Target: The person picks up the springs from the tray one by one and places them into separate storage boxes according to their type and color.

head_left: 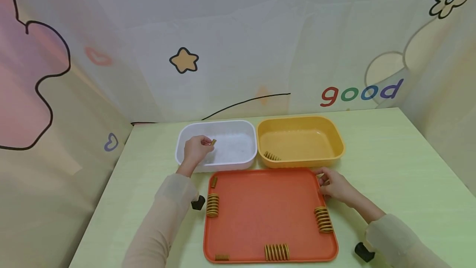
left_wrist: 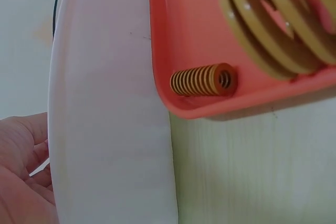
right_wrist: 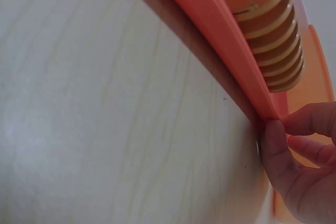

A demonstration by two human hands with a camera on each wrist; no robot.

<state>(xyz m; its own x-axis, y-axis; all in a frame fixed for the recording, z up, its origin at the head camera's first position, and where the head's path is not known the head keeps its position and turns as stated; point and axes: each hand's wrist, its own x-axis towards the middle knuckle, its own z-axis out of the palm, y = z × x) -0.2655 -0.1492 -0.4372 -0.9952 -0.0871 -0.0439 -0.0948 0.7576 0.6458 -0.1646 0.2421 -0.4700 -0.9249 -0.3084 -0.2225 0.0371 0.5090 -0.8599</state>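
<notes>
In the head view my left hand pinches a small gold coil spring over the white plastic bin. In its wrist view the bin's wall hides most of the fingers and the spring. My right hand grips the right rim of the orange-red tray near its far corner, thumb against the edge. Large springs lie along the tray's left side, right side and near edge. Smaller springs rest in its far left corner and near left corner.
A yellow bin stands right of the white one, with a gold spring in its near left corner. Both bins sit behind the tray on a pale green table. A printed curtain hangs behind and at the sides.
</notes>
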